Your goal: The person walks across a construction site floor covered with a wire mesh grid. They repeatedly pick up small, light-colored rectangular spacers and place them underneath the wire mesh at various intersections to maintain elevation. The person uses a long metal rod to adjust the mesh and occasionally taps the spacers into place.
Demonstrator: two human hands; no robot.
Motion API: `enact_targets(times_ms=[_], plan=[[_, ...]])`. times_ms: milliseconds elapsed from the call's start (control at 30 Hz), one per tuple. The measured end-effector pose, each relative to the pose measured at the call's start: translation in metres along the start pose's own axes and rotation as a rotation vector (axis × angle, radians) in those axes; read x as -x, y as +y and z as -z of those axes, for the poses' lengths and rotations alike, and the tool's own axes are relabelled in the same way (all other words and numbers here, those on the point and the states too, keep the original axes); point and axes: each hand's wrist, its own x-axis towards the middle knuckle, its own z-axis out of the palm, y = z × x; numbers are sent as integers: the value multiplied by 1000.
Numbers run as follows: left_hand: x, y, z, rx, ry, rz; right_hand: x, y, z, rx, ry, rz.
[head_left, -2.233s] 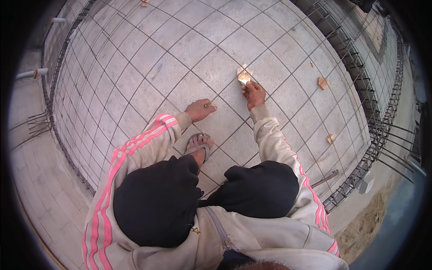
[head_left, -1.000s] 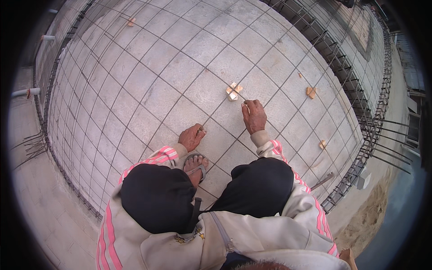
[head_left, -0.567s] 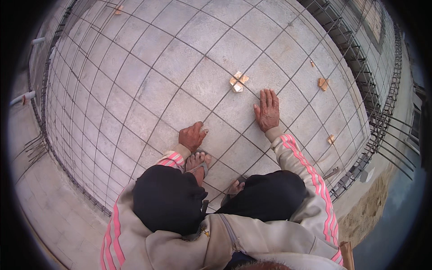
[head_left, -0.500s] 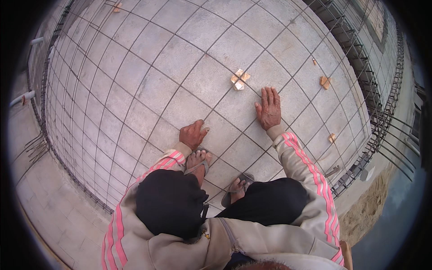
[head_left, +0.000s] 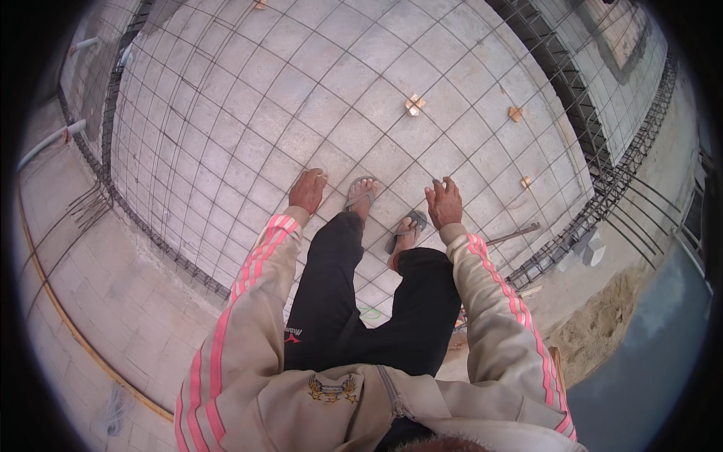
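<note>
A steel rebar mesh [head_left: 248,124] of thin crossed bars lies over the pale concrete slab [head_left: 376,94]. My left hand [head_left: 307,191] hangs above it, left of my sandalled feet, its fingers loosely bent and nothing visible in them. To the right of the feet, my right hand [head_left: 444,202] is held with fingers apart and empty. Beyond the feet, a broken orange-and-white block piece [head_left: 415,105] sits at a bar crossing. Beside my right forearm lies a metal bar with a hooked end [head_left: 516,234]. Whether either hand touches the mesh, I cannot tell.
More block chips [head_left: 515,113] lie to the right under the mesh. A rebar cage [head_left: 580,113] borders the slab's right side, with bar ends [head_left: 640,218] jutting outward. At left are a white pipe [head_left: 53,142] and a block-paved surface [head_left: 98,294]. Sand [head_left: 602,324] is at lower right.
I have risen from a crouch and my legs have straightened. Both hands have drawn back from the mesh toward my body, and the slab appears farther below.
</note>
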Motion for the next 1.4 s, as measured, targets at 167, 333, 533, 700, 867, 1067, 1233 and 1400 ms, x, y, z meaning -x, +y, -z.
enact_targets(times_ms=[167, 333, 533, 700, 867, 1067, 1233, 1400], plan=[[117, -2, 84, -84, -233, 150, 114, -28, 80, -164, -247, -171], [158, 22, 128, -20, -365, 245, 203, -19, 145, -251, -331, -346], [127, 72, 162, 123, -334, 181, 248, -8, 198, -605, -298, -651], [100, 97, 193, 236, -266, 166, 273, -22, 231, -714, -330, -774], [99, 97, 230, 201, -264, 181, 277, -38, 255, -776, -291, -837], [109, 81, 265, 110, -330, 221, 293, -45, 293, -838, -224, -825], [87, 99, 280, 125, -308, 142, 353, -23, 338, -798, -142, -906], [53, 145, 292, 183, -176, -9, 396, -8, 346, -789, -99, -1038]])
